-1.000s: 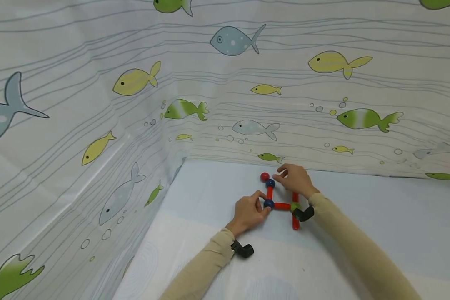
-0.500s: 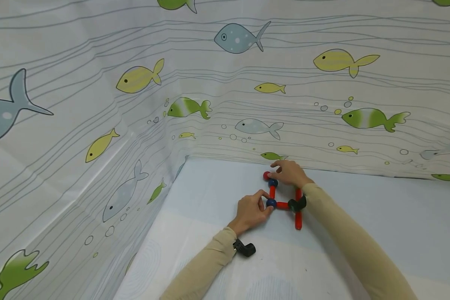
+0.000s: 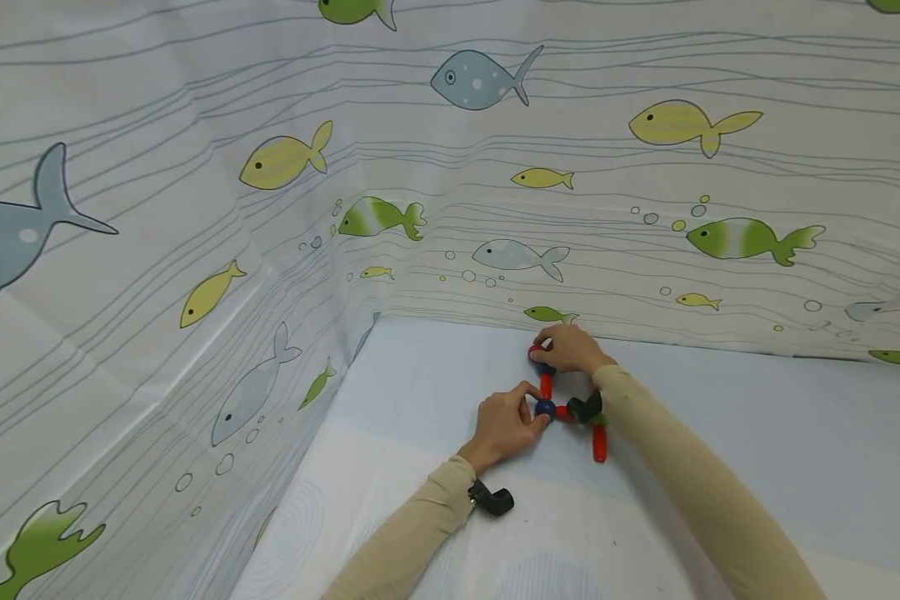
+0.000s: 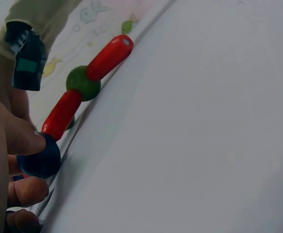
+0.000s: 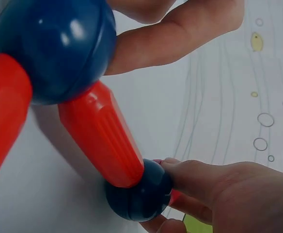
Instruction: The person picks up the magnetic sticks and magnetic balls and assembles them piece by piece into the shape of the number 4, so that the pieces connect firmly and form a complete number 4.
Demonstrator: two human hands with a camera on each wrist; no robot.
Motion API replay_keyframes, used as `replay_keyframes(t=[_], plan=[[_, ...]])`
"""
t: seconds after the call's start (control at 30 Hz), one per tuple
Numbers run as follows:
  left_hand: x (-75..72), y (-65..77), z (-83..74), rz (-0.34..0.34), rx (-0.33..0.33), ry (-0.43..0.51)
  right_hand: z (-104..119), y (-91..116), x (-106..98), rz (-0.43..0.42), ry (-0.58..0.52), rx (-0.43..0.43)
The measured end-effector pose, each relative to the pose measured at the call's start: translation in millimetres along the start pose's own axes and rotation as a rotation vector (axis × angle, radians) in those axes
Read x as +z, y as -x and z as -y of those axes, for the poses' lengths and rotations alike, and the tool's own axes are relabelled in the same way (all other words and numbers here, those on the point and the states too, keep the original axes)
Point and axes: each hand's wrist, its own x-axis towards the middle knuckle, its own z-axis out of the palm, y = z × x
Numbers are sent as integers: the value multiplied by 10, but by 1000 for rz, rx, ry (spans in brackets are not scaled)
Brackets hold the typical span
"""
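A frame of red rods joined by balls lies on the pale table. My left hand pinches the blue ball at its near left corner between thumb and fingers. From that ball a red rod runs to a far blue ball. At this far end my right hand grips a red ball, right against the far blue ball; its fingers hide most of it. A green ball joins more red rods on the right side, partly covered by my right wrist.
Behind the table rises a wall sheet printed with fish, close beyond my right hand. Another printed sheet borders the left side. Black wrist cameras sit on both wrists, the right one overlapping the frame in the head view.
My right hand has moved left, from beside the red ball onto it, and now grips it. My left hand keeps its pinch on the near blue ball.
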Motion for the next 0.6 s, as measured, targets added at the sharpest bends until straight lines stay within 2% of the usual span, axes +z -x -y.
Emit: replay_keyframes(t=[0.37,0.6], plan=[[3,-2,1,24,-14,-14,55,56,-59,-15,5,41],[-5,4,-7,26,-19,-9,0,123,-128,-25,-65,56]])
